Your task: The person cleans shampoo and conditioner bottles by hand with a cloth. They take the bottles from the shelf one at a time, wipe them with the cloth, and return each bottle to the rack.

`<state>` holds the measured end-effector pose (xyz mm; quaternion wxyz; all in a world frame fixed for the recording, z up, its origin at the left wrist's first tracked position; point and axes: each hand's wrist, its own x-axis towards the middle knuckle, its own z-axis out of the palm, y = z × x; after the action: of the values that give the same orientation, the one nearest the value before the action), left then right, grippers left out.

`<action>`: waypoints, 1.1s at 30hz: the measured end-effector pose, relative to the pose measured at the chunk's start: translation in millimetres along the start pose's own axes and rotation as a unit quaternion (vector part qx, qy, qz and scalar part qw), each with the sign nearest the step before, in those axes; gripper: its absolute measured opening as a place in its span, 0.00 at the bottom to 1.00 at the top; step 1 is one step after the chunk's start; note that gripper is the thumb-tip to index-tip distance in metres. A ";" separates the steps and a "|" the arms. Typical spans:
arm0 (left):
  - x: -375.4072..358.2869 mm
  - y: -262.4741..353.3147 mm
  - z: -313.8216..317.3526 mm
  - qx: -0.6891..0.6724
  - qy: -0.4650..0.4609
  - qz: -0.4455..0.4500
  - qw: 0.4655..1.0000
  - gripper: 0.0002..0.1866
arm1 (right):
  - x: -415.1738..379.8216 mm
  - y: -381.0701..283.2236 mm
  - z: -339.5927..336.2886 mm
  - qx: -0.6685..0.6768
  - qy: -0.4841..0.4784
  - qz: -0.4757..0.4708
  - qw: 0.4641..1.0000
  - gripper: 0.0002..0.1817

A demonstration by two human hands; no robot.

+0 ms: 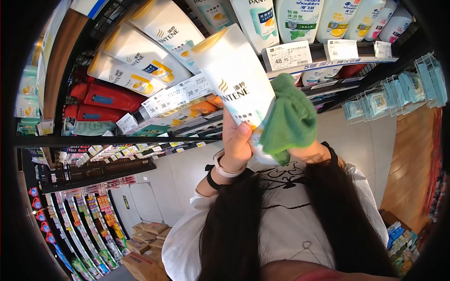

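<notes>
My left hand (234,147), with a pale band at the wrist, grips the lower part of a white Pantene bottle (234,79) with a yellow cap. The bottle is raised and tilted in front of the shelves. My right hand (311,153) presses a bunched green cloth (288,119) against the bottle's right side. Most of that hand is hidden under the cloth. Long dark hair and a white printed shirt fill the lower middle of the view.
More white Pantene bottles (154,42) lie on the shelf at upper left, with red bottles (108,98) below them. Price tags (288,55) line the shelf edge. A wire rack of blue packets (393,93) hangs at right. Cardboard boxes (145,248) sit on the floor.
</notes>
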<state>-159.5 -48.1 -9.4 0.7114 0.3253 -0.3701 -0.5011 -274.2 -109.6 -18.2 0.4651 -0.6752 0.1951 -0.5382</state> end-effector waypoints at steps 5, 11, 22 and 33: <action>-11.6 -6.5 -6.2 -0.089 -0.006 -0.012 0.996 0.35 | 0.3 3.4 -13.0 -0.179 -0.050 -0.158 0.970 0.18; -2.2 6.6 -11.4 -0.117 -0.036 -0.059 0.991 0.38 | -6.8 -13.9 0.2 -0.148 -0.104 -0.154 0.971 0.18; -15.4 7.7 -13.9 -0.079 -0.053 -0.174 0.980 0.38 | 26.5 -5.6 2.9 -0.129 -0.012 -0.088 0.988 0.19; -8.5 19.6 -5.3 -0.052 -0.153 -0.197 0.967 0.36 | 27.8 -22.1 -0.9 0.252 0.051 0.108 0.960 0.20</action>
<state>-147.6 -33.9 2.6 0.5494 0.2742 -0.3767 -0.6935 -270.6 -120.4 15.5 0.6648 -0.4825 0.1484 -0.5506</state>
